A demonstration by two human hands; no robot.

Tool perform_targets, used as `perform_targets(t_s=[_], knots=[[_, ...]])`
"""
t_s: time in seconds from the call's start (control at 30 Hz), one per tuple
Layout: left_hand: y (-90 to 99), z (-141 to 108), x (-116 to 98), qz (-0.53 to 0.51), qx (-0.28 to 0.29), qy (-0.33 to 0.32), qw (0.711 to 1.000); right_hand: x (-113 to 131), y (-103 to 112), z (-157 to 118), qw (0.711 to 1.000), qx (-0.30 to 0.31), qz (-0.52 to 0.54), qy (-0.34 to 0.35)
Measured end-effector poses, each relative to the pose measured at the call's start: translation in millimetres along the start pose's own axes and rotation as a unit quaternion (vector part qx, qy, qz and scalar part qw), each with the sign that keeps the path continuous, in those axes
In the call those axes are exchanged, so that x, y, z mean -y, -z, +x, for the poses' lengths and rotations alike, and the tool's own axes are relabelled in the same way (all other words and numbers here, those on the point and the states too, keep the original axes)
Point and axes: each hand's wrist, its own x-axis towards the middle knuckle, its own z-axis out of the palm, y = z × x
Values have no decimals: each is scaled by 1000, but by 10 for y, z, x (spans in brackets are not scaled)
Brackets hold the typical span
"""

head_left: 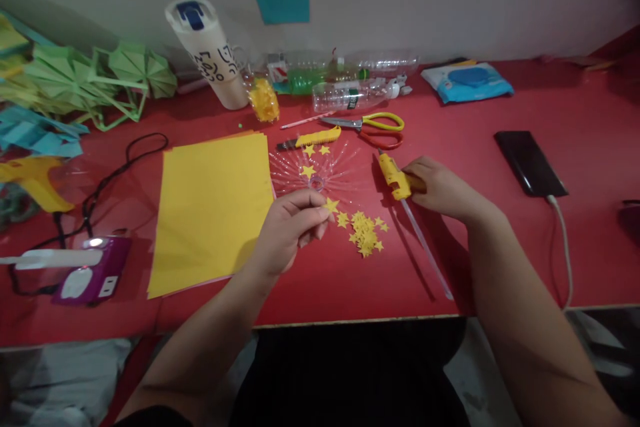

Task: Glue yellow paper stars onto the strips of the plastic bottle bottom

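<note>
A red table (500, 273) filled most of my view, its near edge running across the lower part of the frame. Two bare forearms rose from the bottom corners, both cut off by the frame. In the left half lay a large sheet of yellow paper (213, 207), its lower right corner partly covered by my left hand (290, 223). At center, clear plastic strips (345, 170) fanned out around a ring; against the red I could hardly make out where they ended.

My hands were apart. The left reached in from the lower left, thumb and forefinger pinched together, the other fingers curled beneath. The right hand (443, 190), right of center, was closed around the handle of a yellow glue gun (395, 177), nozzle toward the upper left; its fingers hid most of the grip, and I could not see the trigger. A clear glue stick trailed toward the lower right. Small yellow stars (364, 233) lay heaped below center. One star (331, 205) sat at the left fingertips, partly hidden; I could not tell whether it touched the plastic.
</note>
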Motion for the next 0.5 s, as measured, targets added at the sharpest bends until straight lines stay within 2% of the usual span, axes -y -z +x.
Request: perform_targets(t_s=[0.07, 0.13, 0.17, 0.23, 0.27, 0.3, 0.4, 0.5], knots=[[-3, 0, -25, -11, 8, 20, 1000, 15, 1, 5, 1000, -4, -23, -1], [-3, 2, -55, -31, 23, 40, 998, 145, 51, 11, 997, -58, -47, 12], [-2, 4, -69, -44, 34, 51, 997, 259, 92, 14, 993, -107, -47, 23], [0, 8, -88, -73, 64, 75, 992, 572, 185, 23, 988, -143, -27, 59], [1, 10, -90, -87, 80, 88, 989, 753, 230, 28, 982, -166, 24, 91], [3, 11, -89, -101, 94, 102, 985, 934, 268, 36, 974, -172, 76, 127], [9, 12, -69, -136, 131, 139, 972, 1364, 322, 75, 951, -138, 167, 222], [19, 18, -54, -163, 170, 172, 956, 1521, 303, 132, 934, -135, 211, 256]])
